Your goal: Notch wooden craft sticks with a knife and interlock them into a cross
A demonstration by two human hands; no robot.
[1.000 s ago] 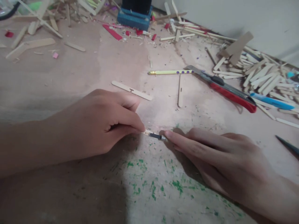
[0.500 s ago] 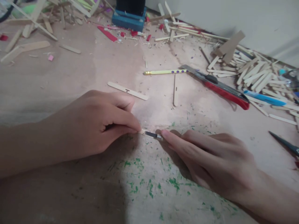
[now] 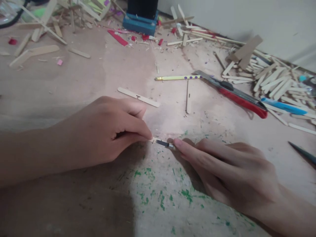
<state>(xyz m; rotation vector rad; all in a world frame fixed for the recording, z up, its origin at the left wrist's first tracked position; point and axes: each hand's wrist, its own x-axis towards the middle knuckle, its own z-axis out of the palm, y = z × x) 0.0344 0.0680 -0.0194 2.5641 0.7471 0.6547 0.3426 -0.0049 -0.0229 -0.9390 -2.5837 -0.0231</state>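
My left hand [image 3: 118, 131] is closed, thumb and fingertips pinching a short pale craft stick [image 3: 153, 140], most of which the fingers hide. In my right hand [image 3: 229, 168], also closed, is a slim craft knife [image 3: 170, 145]; its silver collar and dark blade show, and the handle is hidden under the fingers. The blade points left and lies over the stick, close to my left fingertips. I cannot tell how deep it cuts. Just beyond my left hand a craft stick with a small T-shaped notch [image 3: 138, 96] lies on the table [image 3: 98, 79].
A yellow pencil [image 3: 176, 78] touches a red utility knife [image 3: 243, 98]. Below the pencil lies a thin stick [image 3: 188, 98]. A pile of craft sticks [image 3: 274, 79], a blue pen [image 3: 283, 106] and a dark pointed blade [image 3: 302, 152] are at right. A blue-based stand [image 3: 140, 23] is behind.
The whole scene has shifted slightly to the right in the picture as the head camera moved. Both hands keep the same grip, with the knife's blade still at the stick.
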